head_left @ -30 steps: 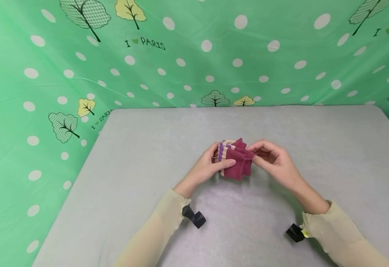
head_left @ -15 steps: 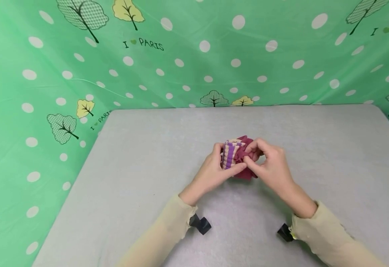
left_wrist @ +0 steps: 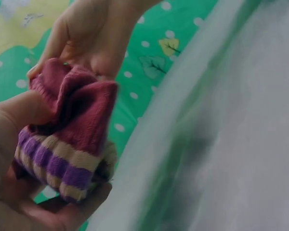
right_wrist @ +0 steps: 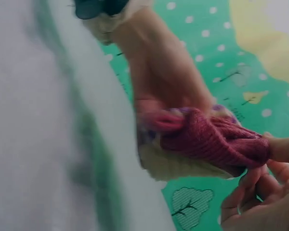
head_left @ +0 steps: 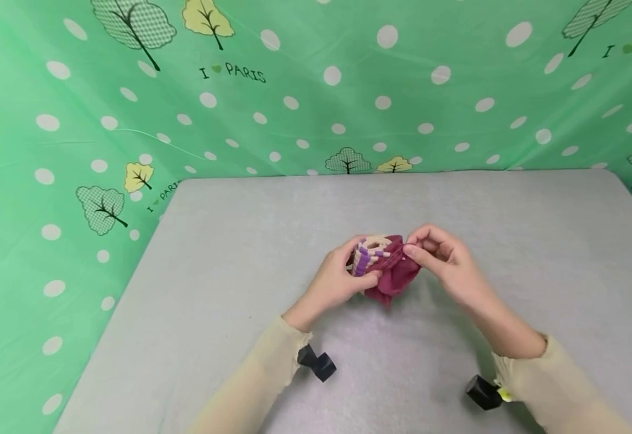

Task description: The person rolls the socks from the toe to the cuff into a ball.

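Observation:
A rolled pair of socks (head_left: 394,277), maroon with a purple-and-cream striped part, is held between both hands above the grey table. My left hand (head_left: 334,274) grips the striped roll from the left, its thumb across the near side. At the right, my right hand (head_left: 446,256) pinches the maroon edge between thumb and fingertips. In the left wrist view the maroon part of the socks (left_wrist: 89,113) stands up in loose folds above the stripes. Ribbed maroon knit of the socks (right_wrist: 207,142) stretches toward the right fingertips in the right wrist view.
The grey table (head_left: 229,253) spreads under both arms. Behind it and on the left hangs a green cloth (head_left: 294,72) with white dots and printed trees. A black camera mount (head_left: 318,363) sits at the left wrist, another black mount (head_left: 484,393) at the right.
The right hand first moved in over the roll, then drew back right with the maroon edge pinched. The roll has turned, showing its coiled end, and a maroon fold now opens out below.

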Tool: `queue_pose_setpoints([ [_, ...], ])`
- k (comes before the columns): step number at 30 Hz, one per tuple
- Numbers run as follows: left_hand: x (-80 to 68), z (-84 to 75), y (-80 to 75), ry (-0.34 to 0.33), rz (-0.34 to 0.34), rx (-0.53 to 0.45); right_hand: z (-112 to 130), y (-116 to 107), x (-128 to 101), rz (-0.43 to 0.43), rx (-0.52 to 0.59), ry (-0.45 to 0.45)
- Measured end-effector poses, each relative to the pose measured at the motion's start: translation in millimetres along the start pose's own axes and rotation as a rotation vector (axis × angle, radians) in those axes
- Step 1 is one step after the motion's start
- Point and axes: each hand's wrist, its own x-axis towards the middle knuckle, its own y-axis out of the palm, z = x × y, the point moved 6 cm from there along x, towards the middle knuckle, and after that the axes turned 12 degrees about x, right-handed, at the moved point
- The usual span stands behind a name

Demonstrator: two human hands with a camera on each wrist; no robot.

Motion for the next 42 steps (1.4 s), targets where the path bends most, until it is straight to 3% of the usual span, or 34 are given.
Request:
queue_pose_setpoints([
  [5,-2.4,-8.2,-0.2,0.093,0.131,-0.074,7,-2,8,0.104,0.096,0.042],
  [8,-4.1,-15.4,-0.7,0.185,0.153,-0.077,5,-1,13,0.160,0.128,0.079],
  [13,-9.1,-26.0,-4.6,0.328,0.093,-0.058,-9,2,17,0.284,0.264,0.185],
  [18,-14.0,-33.0,-6.6,0.414,0.029,-0.021,-26,3,18,0.391,0.421,0.320],
  [23,-18.2,-40.7,-6.0,0.521,-0.006,0.101,-37,7,16,0.503,0.552,0.421],
  [26,-18.6,-42.6,-5.4,0.555,-0.017,0.161,-39,8,16,0.501,0.561,0.441],
  [28,-17.2,-41.5,-5.1,0.541,-0.017,0.168,-40,7,16,0.441,0.541,0.461],
  [30,-14.2,-37.4,-5.3,0.502,-0.019,0.147,-39,4,17,0.327,0.526,0.487],
  [33,-7.9,-26.7,-8.8,0.399,-0.057,0.059,-36,0,17,0.116,0.463,0.480],
  [35,-4.1,-18.5,-14.1,0.321,-0.115,-0.018,-33,-2,17,0.009,0.364,0.446],
  [38,-0.1,-9.4,-21.9,0.238,-0.209,-0.121,-29,0,15,-0.043,0.133,0.406],
  [42,2.8,-7.4,-26.1,0.221,-0.271,-0.171,-30,9,18,-0.025,-0.038,0.393],
])
